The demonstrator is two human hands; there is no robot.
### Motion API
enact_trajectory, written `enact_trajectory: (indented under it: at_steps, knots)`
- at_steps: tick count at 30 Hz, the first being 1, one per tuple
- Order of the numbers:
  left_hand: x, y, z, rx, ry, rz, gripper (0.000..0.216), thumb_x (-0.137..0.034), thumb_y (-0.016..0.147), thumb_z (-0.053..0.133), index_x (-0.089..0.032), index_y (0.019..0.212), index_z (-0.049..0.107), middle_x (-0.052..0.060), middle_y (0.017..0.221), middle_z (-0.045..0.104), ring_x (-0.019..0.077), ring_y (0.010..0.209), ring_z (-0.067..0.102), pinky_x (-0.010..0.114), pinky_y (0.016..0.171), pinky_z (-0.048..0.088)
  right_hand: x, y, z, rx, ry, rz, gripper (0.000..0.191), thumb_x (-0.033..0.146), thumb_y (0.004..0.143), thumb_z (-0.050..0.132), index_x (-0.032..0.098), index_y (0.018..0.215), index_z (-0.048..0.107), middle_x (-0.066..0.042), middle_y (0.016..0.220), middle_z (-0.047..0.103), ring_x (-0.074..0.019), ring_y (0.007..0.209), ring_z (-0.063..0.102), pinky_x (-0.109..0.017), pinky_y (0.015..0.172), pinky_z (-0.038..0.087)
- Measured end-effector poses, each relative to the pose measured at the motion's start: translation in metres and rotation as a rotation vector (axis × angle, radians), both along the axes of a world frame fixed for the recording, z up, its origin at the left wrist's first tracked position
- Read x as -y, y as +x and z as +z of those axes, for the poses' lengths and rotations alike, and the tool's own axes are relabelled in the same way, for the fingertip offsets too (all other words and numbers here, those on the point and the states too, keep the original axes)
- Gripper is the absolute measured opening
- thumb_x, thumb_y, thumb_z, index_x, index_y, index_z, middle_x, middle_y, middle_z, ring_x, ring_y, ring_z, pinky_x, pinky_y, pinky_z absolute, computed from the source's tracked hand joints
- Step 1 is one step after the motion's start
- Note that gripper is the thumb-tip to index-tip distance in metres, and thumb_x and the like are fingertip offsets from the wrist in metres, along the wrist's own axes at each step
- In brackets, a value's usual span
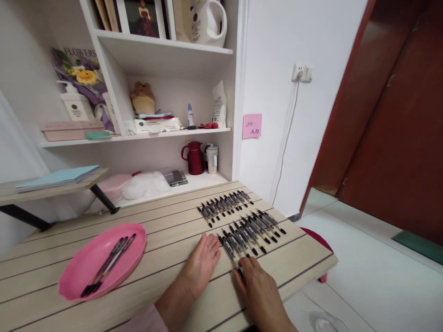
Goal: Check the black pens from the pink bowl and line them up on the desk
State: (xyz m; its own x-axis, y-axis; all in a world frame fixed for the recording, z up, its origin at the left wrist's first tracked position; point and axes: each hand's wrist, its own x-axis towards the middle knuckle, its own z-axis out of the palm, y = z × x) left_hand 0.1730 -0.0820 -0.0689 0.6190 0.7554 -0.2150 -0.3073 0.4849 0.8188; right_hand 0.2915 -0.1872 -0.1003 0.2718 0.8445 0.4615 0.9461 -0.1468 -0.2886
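Observation:
My left hand (200, 263) lies flat and open on the wooden table (166, 221), its fingertips beside the leftmost pen of the near row. My right hand (258, 286) rests on the table with its fingertips pinching the near end of a black pen (229, 249) in that row. Several black pens form the near row (252, 230), lying side by side. A second row of several pens (224, 205) lies farther back. To the left, a pink tray (78, 272) holds a few more pens (109, 265).
White shelves (162, 131) behind the table carry a red jug (194, 158), bottles, boxes and a flower bouquet. A pink sticky note (251, 126) and a wall socket (302, 74) are on the wall. A red stool (318, 240) sits under the table's right edge; a dark red door (391, 115) stands right.

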Motion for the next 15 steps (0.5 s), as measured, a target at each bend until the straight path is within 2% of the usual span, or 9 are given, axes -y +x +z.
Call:
enact_trajectory:
  at_steps: [4, 6, 9, 11, 15]
  knots:
    - [-0.026, 0.001, 0.0, -0.326, 0.368, 0.111, 0.075, -0.056, 0.083, 0.014, -0.003, 0.136, 0.018, 0.021, 0.142, 0.027, 0.0203, 0.126, 0.036, 0.032, 0.099, 0.035, 0.005, 0.009, -0.004, -0.011, 0.102, 0.042, 0.014, 0.025, 0.087, 0.04, 0.021, 0.082, 0.052, -0.002, 0.074, 0.059, -0.0137, 0.058, 0.059, -0.023, 0.05, 0.04]
    - [-0.045, 0.003, -0.001, -0.434, 0.471, 0.178, 0.073, -0.054, 0.081, 0.029, -0.009, 0.137, 0.015, 0.018, 0.145, 0.021, 0.0206, 0.13, 0.027, 0.033, 0.103, 0.029, 0.006, 0.014, -0.008, -0.002, 0.184, 0.064, 0.017, 0.026, 0.088, 0.038, 0.021, 0.081, 0.053, -0.002, 0.072, 0.059, -0.0127, 0.057, 0.059, -0.022, 0.049, 0.04]
    - [-0.072, 0.01, -0.002, -0.578, 0.632, 0.241, 0.083, -0.038, 0.069, 0.059, -0.016, 0.138, 0.018, 0.011, 0.148, 0.013, 0.021, 0.135, 0.01, 0.032, 0.109, 0.01, 0.005, 0.02, -0.016, 0.016, 0.285, 0.094, 0.019, 0.026, 0.088, 0.038, 0.021, 0.081, 0.055, -0.001, 0.069, 0.059, -0.0113, 0.054, 0.058, -0.02, 0.047, 0.04]
    - [-0.084, 0.015, -0.003, -0.672, 0.75, 0.241, 0.084, -0.03, 0.061, 0.065, -0.016, 0.135, 0.027, 0.01, 0.148, 0.016, 0.0221, 0.135, 0.006, 0.032, 0.109, 0.004, 0.004, 0.022, -0.02, 0.037, 0.321, 0.104, 0.021, 0.025, 0.088, 0.038, 0.021, 0.079, 0.055, -0.001, 0.066, 0.059, -0.0108, 0.052, 0.057, -0.019, 0.047, 0.04]
    - [-0.097, 0.021, -0.007, -0.84, 0.914, 0.201, 0.077, -0.026, 0.057, 0.067, -0.014, 0.128, 0.04, 0.013, 0.146, 0.019, 0.0271, 0.135, 0.009, 0.035, 0.108, 0.006, 0.001, 0.022, -0.026, 0.073, 0.353, 0.112, 0.025, 0.025, 0.088, 0.037, 0.02, 0.073, 0.056, -0.001, 0.061, 0.057, -0.0101, 0.049, 0.055, -0.019, 0.047, 0.039]
